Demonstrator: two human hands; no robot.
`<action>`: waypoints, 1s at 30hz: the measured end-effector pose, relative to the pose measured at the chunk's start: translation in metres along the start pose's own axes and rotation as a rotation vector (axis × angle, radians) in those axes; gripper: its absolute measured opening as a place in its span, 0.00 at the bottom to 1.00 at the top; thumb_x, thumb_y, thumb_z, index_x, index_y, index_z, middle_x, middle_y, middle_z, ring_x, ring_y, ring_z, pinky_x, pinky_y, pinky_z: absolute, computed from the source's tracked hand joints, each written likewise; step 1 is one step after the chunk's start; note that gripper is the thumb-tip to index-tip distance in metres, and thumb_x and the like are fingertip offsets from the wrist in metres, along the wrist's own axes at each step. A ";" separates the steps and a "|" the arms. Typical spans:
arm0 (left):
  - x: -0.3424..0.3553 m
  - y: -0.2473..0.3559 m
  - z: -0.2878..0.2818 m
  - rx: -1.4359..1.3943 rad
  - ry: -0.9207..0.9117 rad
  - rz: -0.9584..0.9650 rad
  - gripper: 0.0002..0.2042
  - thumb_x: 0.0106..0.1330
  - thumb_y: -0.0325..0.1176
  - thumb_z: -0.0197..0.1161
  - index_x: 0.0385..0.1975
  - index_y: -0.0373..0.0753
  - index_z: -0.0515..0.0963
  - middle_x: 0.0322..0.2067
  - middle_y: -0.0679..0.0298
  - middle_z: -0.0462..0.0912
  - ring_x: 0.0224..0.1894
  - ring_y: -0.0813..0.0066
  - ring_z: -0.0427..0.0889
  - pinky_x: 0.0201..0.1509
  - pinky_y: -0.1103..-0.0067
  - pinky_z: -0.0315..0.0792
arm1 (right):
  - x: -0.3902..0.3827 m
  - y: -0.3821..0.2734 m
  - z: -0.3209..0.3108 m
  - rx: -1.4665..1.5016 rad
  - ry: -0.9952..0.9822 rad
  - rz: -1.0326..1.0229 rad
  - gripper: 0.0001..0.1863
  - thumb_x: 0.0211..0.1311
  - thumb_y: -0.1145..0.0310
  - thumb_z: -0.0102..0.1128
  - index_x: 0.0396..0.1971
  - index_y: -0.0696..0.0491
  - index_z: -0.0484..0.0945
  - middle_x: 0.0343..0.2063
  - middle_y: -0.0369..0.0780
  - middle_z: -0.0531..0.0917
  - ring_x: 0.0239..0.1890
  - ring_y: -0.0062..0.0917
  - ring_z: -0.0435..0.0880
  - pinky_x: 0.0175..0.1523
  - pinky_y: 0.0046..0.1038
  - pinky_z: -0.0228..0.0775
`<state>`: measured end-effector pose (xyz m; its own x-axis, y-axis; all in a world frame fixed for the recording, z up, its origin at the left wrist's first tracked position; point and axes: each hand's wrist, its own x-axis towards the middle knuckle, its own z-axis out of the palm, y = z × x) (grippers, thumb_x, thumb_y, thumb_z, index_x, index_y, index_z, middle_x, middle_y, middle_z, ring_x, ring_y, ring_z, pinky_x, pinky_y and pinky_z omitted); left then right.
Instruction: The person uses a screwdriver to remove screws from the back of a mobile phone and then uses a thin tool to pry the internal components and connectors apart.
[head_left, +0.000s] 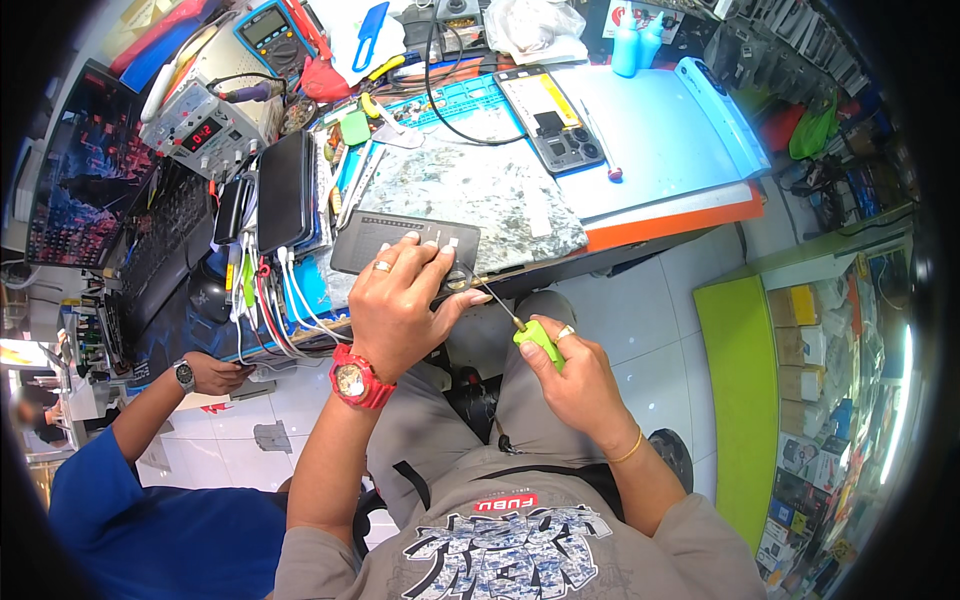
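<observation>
At the near edge of the desk, a dark phone back cover [372, 238] with round camera rings lies tilted over a stained grey work mat [455, 190]. My left hand [400, 295] grips it, fingers across its face and thumb by the camera rings. My right hand [580, 385] is closed around the bright green handle of a thin-shafted hand tool [536, 342]. Its metal shaft points up and left to the camera end of the cover, beside my left thumb. The exact tip shape is too small to tell. Farther back rests an opened phone [548, 118] with its inside showing.
On the left stand a bench power supply [205, 128], a multimeter [272, 35], a black phone [286, 190] and white cables [293, 285]. A co-worker's hand [215, 375] is at the desk's left edge. A light blue sheet [660, 140] lies right; a glass display case [815, 400] stands beyond.
</observation>
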<state>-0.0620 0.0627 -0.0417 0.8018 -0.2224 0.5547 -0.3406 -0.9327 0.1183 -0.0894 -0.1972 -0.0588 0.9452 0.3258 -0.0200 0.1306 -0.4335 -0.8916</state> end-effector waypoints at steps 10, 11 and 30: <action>0.000 0.001 0.000 0.003 0.000 -0.008 0.27 0.56 0.51 0.87 0.49 0.39 0.91 0.47 0.58 0.92 0.58 0.52 0.91 0.62 0.57 0.84 | 0.001 -0.001 0.001 0.000 0.003 0.006 0.26 0.80 0.57 0.66 0.57 0.69 0.83 0.46 0.61 0.90 0.49 0.57 0.91 0.54 0.45 0.83; -0.001 0.001 0.000 0.002 0.003 -0.010 0.27 0.56 0.51 0.86 0.49 0.39 0.91 0.47 0.58 0.92 0.58 0.52 0.91 0.62 0.57 0.84 | 0.000 -0.001 0.001 0.000 0.003 0.003 0.26 0.80 0.57 0.66 0.57 0.69 0.83 0.46 0.61 0.90 0.49 0.57 0.91 0.54 0.45 0.83; -0.007 -0.004 0.008 0.092 0.003 0.081 0.23 0.61 0.44 0.83 0.51 0.38 0.90 0.49 0.58 0.90 0.59 0.53 0.90 0.64 0.57 0.84 | 0.000 -0.003 0.001 -0.005 0.006 0.003 0.26 0.80 0.58 0.67 0.57 0.70 0.83 0.45 0.62 0.90 0.49 0.58 0.91 0.54 0.45 0.83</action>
<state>-0.0623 0.0655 -0.0525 0.7717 -0.2974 0.5622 -0.3577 -0.9338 -0.0029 -0.0899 -0.1950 -0.0566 0.9473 0.3197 -0.0201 0.1292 -0.4387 -0.8893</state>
